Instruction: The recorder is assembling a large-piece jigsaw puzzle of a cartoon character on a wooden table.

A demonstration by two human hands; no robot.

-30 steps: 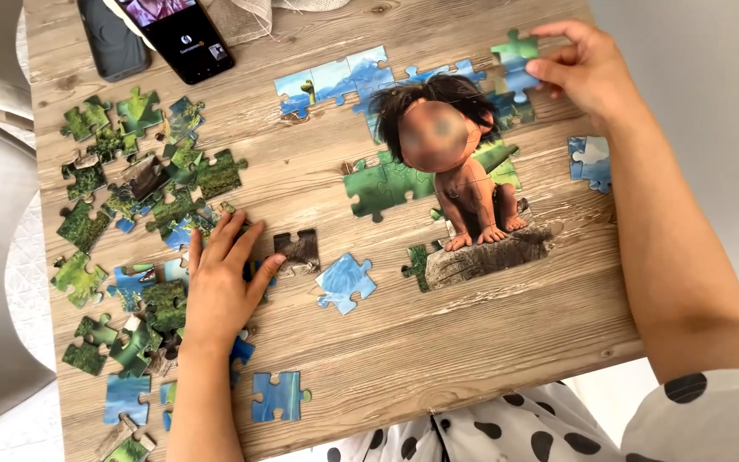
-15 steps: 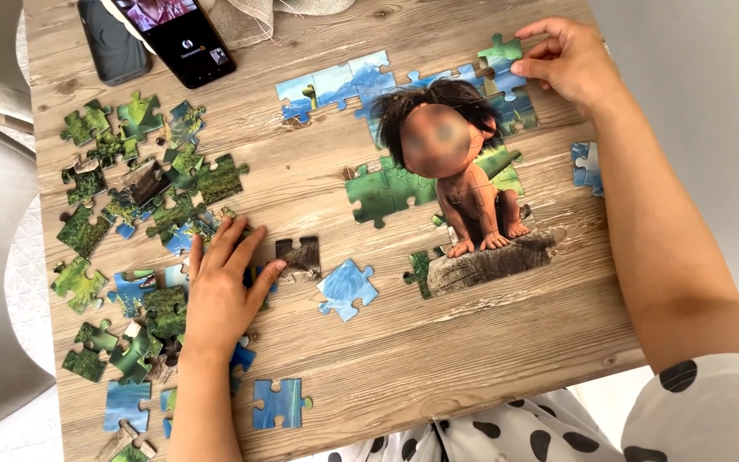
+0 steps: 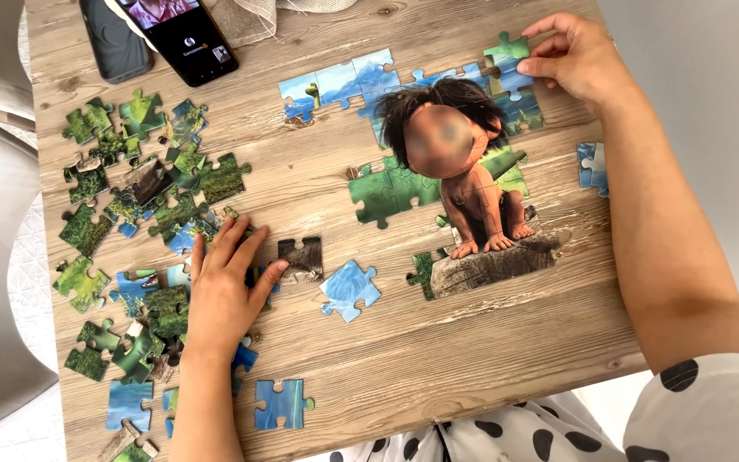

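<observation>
1. The puzzle [image 3: 455, 171], partly joined, lies on the right half of the wooden table [image 3: 472, 359]: a cartoon figure seated on a rock, with sky pieces above.
2. The right hand [image 3: 576, 58] is at the puzzle's far right corner, its fingertips pinched on a green piece [image 3: 506, 47] there.
3. The left hand [image 3: 226, 287] lies flat, fingers spread and gripping nothing, on loose pieces at the near left; its fingertips touch a brown piece [image 3: 303, 259].
4. A blue piece [image 3: 349, 289] lies just right of the brown one, apart from the puzzle.
5. Loose green pieces [image 3: 147, 180] are scattered over the left side (a few blue ones among them).
6. Another blue piece [image 3: 280, 404] sits by the near edge.
7. Two phones [image 3: 160, 34] lie at the far left.
</observation>
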